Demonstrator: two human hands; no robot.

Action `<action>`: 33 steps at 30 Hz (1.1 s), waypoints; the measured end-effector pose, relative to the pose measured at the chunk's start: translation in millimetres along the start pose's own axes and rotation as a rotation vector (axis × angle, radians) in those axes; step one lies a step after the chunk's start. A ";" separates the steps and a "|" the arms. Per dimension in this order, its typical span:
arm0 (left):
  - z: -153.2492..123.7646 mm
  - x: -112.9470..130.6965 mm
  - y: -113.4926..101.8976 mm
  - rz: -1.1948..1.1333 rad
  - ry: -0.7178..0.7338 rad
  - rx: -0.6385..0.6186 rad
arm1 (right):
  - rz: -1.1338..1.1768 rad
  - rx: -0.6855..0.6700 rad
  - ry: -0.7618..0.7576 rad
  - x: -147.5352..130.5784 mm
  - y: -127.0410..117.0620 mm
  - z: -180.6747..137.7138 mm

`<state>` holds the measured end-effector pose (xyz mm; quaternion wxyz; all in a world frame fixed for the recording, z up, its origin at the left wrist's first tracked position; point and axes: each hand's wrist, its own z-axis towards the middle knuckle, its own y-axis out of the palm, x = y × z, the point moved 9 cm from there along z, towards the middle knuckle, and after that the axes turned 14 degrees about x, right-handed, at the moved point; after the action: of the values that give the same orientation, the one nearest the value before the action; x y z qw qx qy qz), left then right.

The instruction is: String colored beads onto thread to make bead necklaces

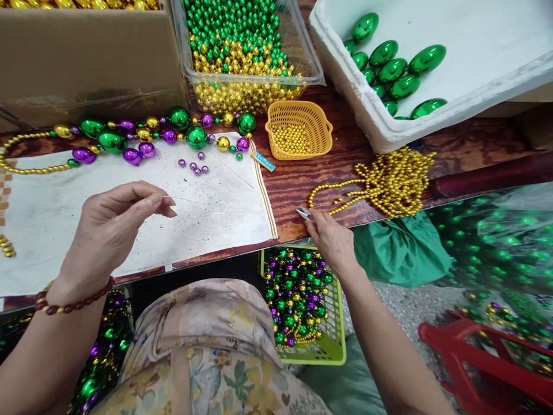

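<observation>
Over the white cloth [207, 225], my left hand [116, 216] pinches a thin pale thread [188, 200] that trails to the right. My right hand [330, 236] is closed around small scissors [303, 213], whose pointed blades show past the fingers at the table's edge. Just beyond that hand lies a heap of gold bead strands [395, 181], one loop reaching toward the scissors. Several loose purple beads [197, 167] and a needle [233, 171] rest on the cloth. Along its far side stretches a necklace [142, 135] of green, purple and gold beads.
An orange basket [298, 109] holds small gold beads. Behind it stand a clear plastic bin [254, 78], a cardboard box [90, 63] and a white foam box [367, 115] with green oval beads. Below the table sits a green crate [337, 346] of necklaces; a red stool [484, 363] is at right.
</observation>
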<state>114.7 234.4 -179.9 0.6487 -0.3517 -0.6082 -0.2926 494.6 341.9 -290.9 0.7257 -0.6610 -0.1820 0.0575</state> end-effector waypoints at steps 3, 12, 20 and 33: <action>-0.6 -4.4 -2.2 0.025 -0.016 0.005 | -0.021 0.000 -0.009 -2.6 1.6 5.6; 3.5 -28.1 -7.5 0.046 -0.049 -0.018 | 0.001 0.019 0.013 -1.2 7.5 11.2; 6.2 -66.5 -19.9 0.136 -0.137 -0.005 | 0.048 0.002 0.059 -3.6 0.5 17.9; -4.0 -80.7 -23.1 0.019 -0.221 -0.027 | 0.279 -0.053 -0.536 -179.1 -75.1 -6.4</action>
<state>91.1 213.9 -257.9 0.5754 -0.3964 -0.6688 -0.2540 318.8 268.8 -251.4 0.6194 -0.6596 -0.2758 0.3242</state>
